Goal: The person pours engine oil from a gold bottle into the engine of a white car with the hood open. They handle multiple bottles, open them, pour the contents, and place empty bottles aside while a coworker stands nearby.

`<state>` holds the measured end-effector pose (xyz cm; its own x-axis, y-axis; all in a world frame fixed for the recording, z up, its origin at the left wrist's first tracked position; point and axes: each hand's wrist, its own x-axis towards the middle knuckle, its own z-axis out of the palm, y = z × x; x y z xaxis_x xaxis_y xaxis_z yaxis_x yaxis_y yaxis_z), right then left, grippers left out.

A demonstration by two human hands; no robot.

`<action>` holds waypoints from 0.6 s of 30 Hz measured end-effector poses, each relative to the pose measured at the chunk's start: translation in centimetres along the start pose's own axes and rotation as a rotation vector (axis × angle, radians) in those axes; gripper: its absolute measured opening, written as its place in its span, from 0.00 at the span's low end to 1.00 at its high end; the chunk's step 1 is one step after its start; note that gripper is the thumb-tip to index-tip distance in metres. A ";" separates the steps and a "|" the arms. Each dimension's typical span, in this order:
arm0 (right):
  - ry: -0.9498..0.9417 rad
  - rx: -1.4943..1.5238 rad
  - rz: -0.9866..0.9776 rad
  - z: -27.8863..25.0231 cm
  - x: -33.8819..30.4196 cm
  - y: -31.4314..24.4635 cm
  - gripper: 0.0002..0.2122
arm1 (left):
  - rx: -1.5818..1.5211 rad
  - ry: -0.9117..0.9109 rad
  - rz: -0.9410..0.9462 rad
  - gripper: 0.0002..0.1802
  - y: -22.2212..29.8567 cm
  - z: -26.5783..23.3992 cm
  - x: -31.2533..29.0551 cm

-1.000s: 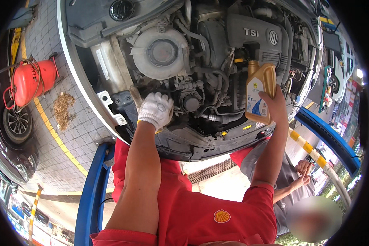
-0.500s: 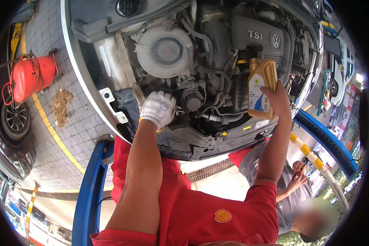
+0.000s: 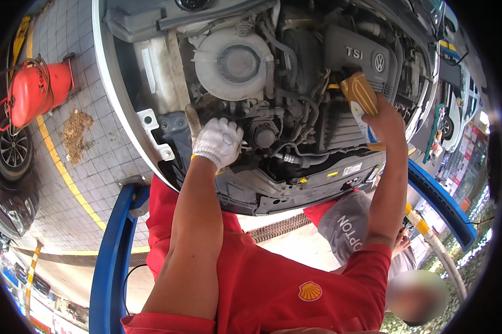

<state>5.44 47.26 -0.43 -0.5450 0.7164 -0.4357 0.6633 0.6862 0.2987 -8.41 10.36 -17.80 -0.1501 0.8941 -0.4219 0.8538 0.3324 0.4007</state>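
My right hand, bare, is wrapped round a gold motor oil bottle. The bottle is tipped over the engine, its top end beside the dark engine cover and a small yellow part. Whether oil is flowing cannot be seen. My left hand, in a white knitted glove with a stained thumb, is at the front of the engine bay, left of a round black cap. Its fingers are curled and the thumb stands out; what they grip, if anything, is hidden. Behind it sits a round whitish reservoir.
Blue lift posts stand at left and right. A red tank with a hose and a heap of brown debris are on the tiled floor. Another person in a grey shirt is close by at lower right.
My right hand has tipped the oil bottle from nearly upright toward the engine. My left hand stays in place at the engine bay. The whole view has shifted slightly.
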 end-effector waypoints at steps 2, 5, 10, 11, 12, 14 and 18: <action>-0.016 -0.076 -0.024 -0.3 1.1 0.2 0.34 | -0.003 -0.005 0.006 0.14 -0.1 -0.1 -0.1; 0.017 -0.238 -0.083 -0.7 2.5 0.4 0.35 | -0.010 0.028 0.020 0.13 -0.3 0.8 0.0; 0.079 -0.393 -0.146 -1.1 3.1 -0.5 0.36 | -0.028 0.091 0.026 0.13 -0.4 1.8 0.1; 0.096 -0.400 -0.159 -1.1 3.1 -0.5 0.36 | -0.019 0.088 0.023 0.13 -0.4 1.8 0.1; 0.112 -0.406 -0.172 -1.1 3.0 -0.5 0.36 | -0.011 0.085 0.021 0.14 -0.3 1.8 0.1; 0.113 -0.404 -0.171 -1.0 2.9 -0.5 0.36 | 0.000 0.081 0.018 0.14 -0.3 1.9 0.1; 0.115 -0.384 -0.158 -0.8 2.5 -0.4 0.37 | 0.009 0.069 0.017 0.14 -0.4 2.2 0.3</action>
<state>3.36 48.86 -0.98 -0.6928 0.5931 -0.4102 0.3398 0.7702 0.5397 -7.67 9.82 -19.81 -0.1698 0.9182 -0.3579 0.8609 0.3149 0.3995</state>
